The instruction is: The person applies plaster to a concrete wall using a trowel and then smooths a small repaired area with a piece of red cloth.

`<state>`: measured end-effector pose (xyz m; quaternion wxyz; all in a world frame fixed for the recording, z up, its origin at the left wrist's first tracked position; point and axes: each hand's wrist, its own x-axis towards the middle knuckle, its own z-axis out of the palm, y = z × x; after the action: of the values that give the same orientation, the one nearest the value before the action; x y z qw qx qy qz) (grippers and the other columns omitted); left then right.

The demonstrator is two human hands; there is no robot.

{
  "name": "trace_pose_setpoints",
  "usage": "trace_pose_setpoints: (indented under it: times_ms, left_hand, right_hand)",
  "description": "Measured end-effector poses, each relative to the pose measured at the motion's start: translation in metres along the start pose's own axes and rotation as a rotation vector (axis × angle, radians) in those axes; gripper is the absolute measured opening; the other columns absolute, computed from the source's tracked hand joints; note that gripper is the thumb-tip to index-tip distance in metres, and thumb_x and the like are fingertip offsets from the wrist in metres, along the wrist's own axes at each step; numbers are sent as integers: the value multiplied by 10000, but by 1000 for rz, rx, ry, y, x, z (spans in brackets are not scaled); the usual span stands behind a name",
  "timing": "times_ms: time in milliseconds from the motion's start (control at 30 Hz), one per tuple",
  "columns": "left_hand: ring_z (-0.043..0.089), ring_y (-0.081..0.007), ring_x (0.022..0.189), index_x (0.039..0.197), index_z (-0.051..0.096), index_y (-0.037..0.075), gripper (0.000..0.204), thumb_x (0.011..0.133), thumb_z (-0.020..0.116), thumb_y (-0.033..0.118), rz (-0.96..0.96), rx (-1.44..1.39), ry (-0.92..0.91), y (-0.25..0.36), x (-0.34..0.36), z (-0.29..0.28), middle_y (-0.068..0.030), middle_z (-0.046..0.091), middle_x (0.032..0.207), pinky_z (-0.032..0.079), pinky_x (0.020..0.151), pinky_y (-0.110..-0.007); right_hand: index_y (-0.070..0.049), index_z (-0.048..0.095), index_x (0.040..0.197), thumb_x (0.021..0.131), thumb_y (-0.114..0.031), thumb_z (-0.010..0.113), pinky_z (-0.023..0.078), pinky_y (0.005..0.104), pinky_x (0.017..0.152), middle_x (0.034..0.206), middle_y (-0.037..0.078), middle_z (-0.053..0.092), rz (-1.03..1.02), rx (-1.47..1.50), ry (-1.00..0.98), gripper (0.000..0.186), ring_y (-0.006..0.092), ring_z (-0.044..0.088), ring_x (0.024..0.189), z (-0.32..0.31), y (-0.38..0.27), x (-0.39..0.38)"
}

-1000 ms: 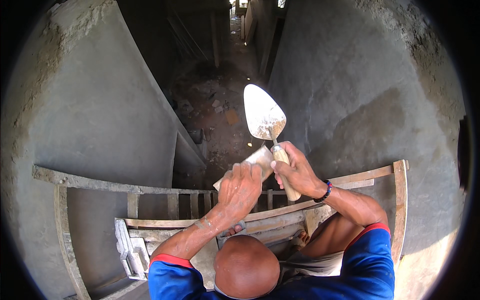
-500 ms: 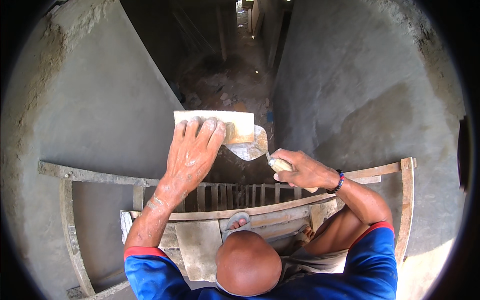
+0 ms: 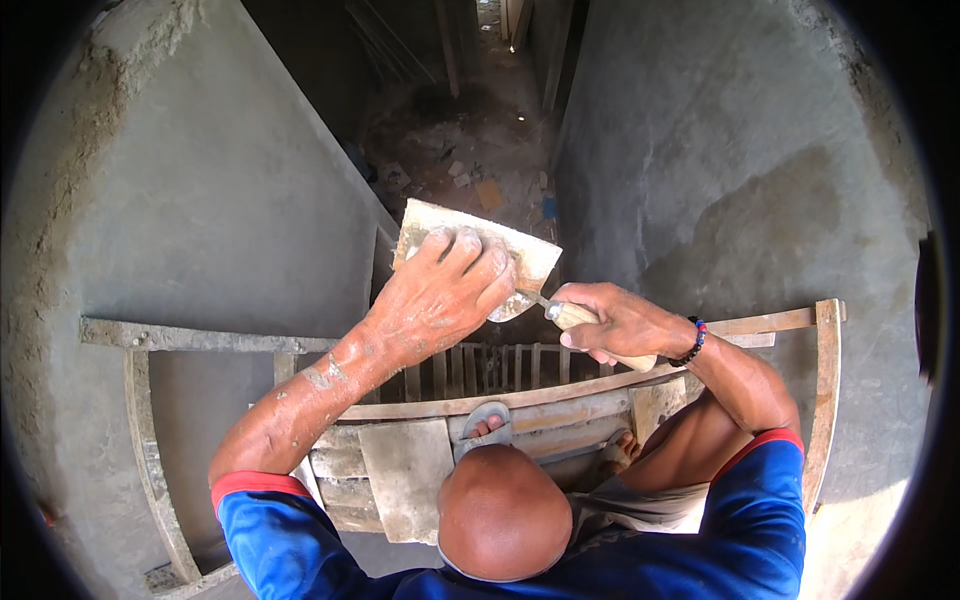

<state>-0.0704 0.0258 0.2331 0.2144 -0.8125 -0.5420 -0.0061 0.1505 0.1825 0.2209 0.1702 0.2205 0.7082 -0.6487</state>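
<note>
My left hand (image 3: pixel 447 288), spotted with wet plaster, is closed on the handle of a pale rectangular plastering float (image 3: pixel 530 250). The float is held tilted in front of me, its right end lower than its left. My right hand (image 3: pixel 625 323) grips the light wooden handle (image 3: pixel 575 316) of a trowel. Most of the trowel's blade (image 3: pixel 512 306) is hidden behind the float and my left fingers; a rounded, smeared edge shows below. The blade lies close against the float's underside, but whether they touch I cannot tell.
Grey plastered walls rise at left (image 3: pixel 200 200) and right (image 3: pixel 690 170), the right one with a darker damp patch (image 3: pixel 750 225). A wooden scaffold rail (image 3: pixel 530 393) curves before me, with planks (image 3: pixel 410 470) under my feet. Far below lies a floor (image 3: pixel 430 150) with scattered debris.
The float has moved right and tipped, its right end dropping. My left hand moved right with it, covering more of the trowel blade. My right hand shifted slightly right, still holding the trowel.
</note>
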Motion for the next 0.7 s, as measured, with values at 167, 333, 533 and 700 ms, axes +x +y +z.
trace_pose_setpoints:
  times_ms: [167, 333, 533, 700]
  left_hand:
    - [556, -277, 1038, 1170, 605, 18, 395, 813, 610, 188, -87, 97, -24, 28, -15, -6, -130, 593, 1157, 441, 846, -395]
    - [568, -254, 964, 1131, 598, -9, 398, 778, 611, 174, -190, -98, -23, 79, -42, 19, -118, 593, 1030, 455, 804, -364]
    - [569, -322, 962, 1151, 549, -23, 373, 830, 634, 147, -672, -410, 69, 80, -77, 35, -169, 594, 1042, 458, 843, -422]
    - [565, -419, 941, 1078, 530, -9, 305, 893, 662, 194, -1130, -674, -108, 111, -144, 35, -221, 589, 998, 449, 841, -507]
  right_hand:
    - [-16, 530, 1132, 937, -153, 615, 454, 274, 463, 728, 18, 527, 30, 87, -17, 253, 94, 528, 547, 10, -6, 8]
    - [-43, 501, 1170, 944, -114, 569, 472, 265, 458, 746, 18, 510, 5, 258, 418, 246, 96, 526, 545, 6, -20, 14]
    - [-21, 499, 1177, 900, -29, 592, 454, 268, 451, 780, 26, 508, -115, -13, 403, 291, 95, 527, 525, 16, 6, 21]
    - [-10, 507, 1165, 884, 3, 599, 449, 268, 447, 774, 35, 518, -99, -39, 330, 296, 100, 535, 517, 17, 13, 24]
